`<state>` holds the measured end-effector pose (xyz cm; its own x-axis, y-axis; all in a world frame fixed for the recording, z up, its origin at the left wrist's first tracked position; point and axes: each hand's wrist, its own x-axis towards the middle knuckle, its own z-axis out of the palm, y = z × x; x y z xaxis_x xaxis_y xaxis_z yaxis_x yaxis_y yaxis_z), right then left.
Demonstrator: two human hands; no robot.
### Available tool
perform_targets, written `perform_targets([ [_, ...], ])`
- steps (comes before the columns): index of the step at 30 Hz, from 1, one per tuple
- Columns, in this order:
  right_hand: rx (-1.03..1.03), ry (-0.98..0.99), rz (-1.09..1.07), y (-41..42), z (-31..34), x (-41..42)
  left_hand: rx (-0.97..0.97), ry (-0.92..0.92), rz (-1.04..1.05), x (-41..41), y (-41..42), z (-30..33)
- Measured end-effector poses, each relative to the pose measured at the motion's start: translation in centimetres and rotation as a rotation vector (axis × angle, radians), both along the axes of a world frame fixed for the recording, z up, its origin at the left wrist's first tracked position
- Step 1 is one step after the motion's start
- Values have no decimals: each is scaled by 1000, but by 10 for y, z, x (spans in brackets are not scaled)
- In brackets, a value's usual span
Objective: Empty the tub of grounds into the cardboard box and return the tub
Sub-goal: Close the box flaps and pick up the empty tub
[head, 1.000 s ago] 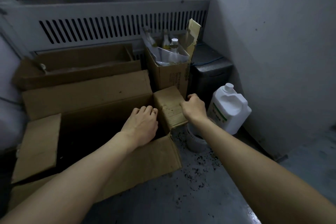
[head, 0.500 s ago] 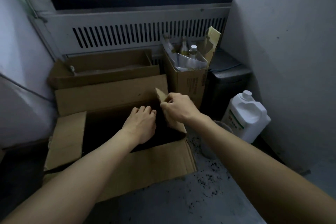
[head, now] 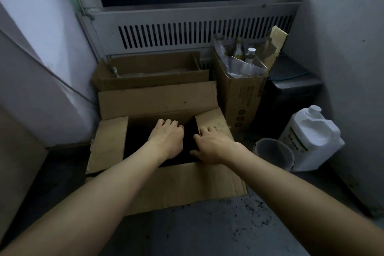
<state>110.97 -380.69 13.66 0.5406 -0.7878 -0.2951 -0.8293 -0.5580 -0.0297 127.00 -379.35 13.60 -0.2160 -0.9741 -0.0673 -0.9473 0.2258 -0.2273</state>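
Observation:
An open cardboard box [head: 182, 185] sits on the floor in the middle, its four flaps folded outward and its inside dark. My left hand [head: 167, 139] hangs over the dark opening with fingers curled down, the fingertips lost in shadow. My right hand [head: 213, 145] lies with fingers spread on the inner edge of the box's right flap [head: 214, 120]. The grey round tub [head: 274, 155] stands upright on the floor just right of the box, apart from both hands; its inside looks dim.
A white plastic jug [head: 311, 139] stands beside the tub against the right wall. Behind are a tall carton with bottles [head: 241, 93], a flat open carton [head: 151, 72] and a dark bin [head: 291, 93]. Dark grounds are scattered on the floor [head: 255, 214].
My right hand had the right flap lifted upright half a second ago; the flap now lies outward with the hand resting on it. My left hand has stayed over the opening.

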Motion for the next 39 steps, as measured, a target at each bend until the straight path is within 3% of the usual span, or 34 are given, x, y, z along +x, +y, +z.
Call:
perform_targets([
  [6,157,57,196,39,4,35,-34,-41,26,2,-5,3],
  [15,82,227,388,63,2,46,-66,-4,81,21,-5,11],
  [19,314,243,341,45,38,58,-91,19,120,32,-12,28],
  [24,608,89,326,4,87,58,-134,59,167,46,-21,55],
  [31,262,-151,108,-29,60,59,-202,96,200,60,-27,63],
  [39,165,-213,27,-31,-13,58,-174,116,155,66,-47,47],
])
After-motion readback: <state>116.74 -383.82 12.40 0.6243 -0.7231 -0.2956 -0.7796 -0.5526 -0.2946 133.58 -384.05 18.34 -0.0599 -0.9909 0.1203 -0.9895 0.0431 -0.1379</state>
